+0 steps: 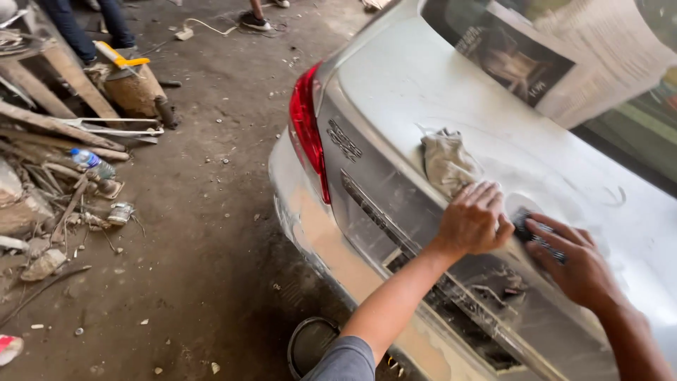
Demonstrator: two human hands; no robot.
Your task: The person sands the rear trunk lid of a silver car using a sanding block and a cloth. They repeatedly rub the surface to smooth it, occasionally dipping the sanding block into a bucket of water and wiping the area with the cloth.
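Grey short sleeve (347,360) — bare forearms
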